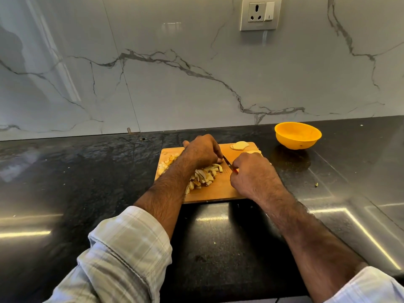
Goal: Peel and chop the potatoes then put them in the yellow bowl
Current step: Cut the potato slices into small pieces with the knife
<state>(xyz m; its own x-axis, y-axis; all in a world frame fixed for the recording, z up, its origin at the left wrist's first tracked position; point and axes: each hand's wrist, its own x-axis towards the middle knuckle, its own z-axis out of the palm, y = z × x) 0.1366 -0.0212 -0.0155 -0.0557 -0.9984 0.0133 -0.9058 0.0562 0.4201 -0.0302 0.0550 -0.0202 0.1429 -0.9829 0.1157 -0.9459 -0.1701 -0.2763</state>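
— What are we looking at for materials?

— We are seeing a flat rectangular wooden cutting board (220,189) lying on a glossy, dark speckled stone surface (87,182), with a white, grey-veined marble wall (175,84) behind it. At about two o'clock from the board we are finding the yellow bowl (297,135), round, smooth and matt, well apart from both hands.

— And the potatoes?

— We are looking at a heap of chopped potato pieces (205,177), pale short sticks, some with brown skin, spreading from the board's middle toward ten o'clock. Two flat, pale potato slices (239,145) are lying at the board's twelve o'clock edge.

— Where do the pieces lie against the fingers?

— The heap is sitting just under and at six o'clock of the left hand (202,150). Its fingers are curling down onto the potato at the heap's top; what exactly they are pressing is hidden from us.

— And the other hand?

— The right hand (253,173) is clenching its fingers round the red handle of a knife (227,161), whose thin blade is slanting toward eleven o'clock, its tip meeting the left fingertips.
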